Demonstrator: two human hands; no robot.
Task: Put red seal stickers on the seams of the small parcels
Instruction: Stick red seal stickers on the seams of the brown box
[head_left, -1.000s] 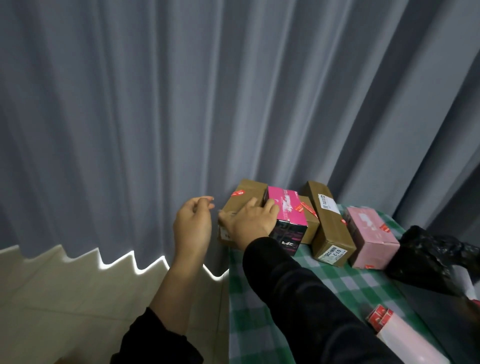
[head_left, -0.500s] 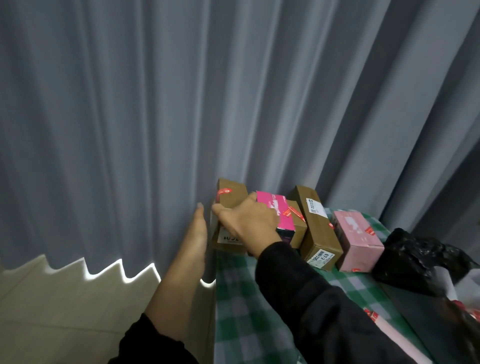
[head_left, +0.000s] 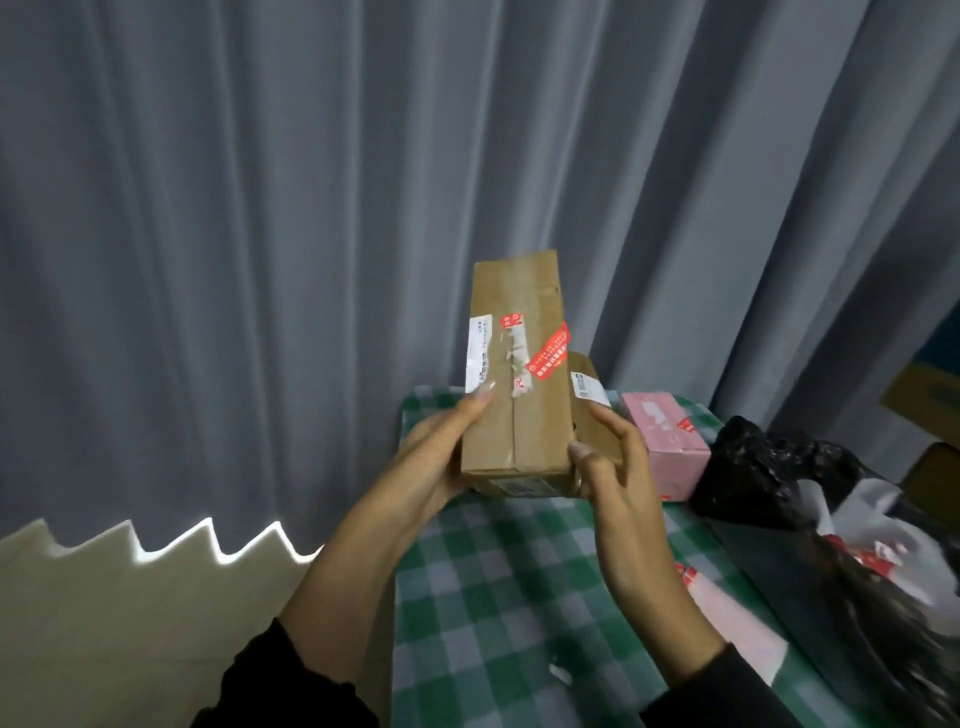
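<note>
A long brown cardboard parcel (head_left: 519, 415) is held up above the table's far left corner, its taped seam facing me. A red seal sticker (head_left: 548, 352) lies slanted near its right edge, and a torn white label with small red bits runs along the seam. My left hand (head_left: 439, 452) grips the parcel's left side. My right hand (head_left: 615, 467) holds its lower right corner. Behind it stand another brown parcel (head_left: 587, 387) and a pink parcel (head_left: 665, 441). The bright pink box is hidden.
The table has a green-and-white checked cloth (head_left: 498, 613). A black plastic bag (head_left: 769, 467) and white wrappers with red stickers (head_left: 872, 551) lie at the right. A pink sheet (head_left: 737, 623) lies near the right edge. Grey curtains hang behind.
The brown parcel at the table's far left corner has been lifted and turned upright between both hands. The left hand moved from beside the table onto the parcel.
</note>
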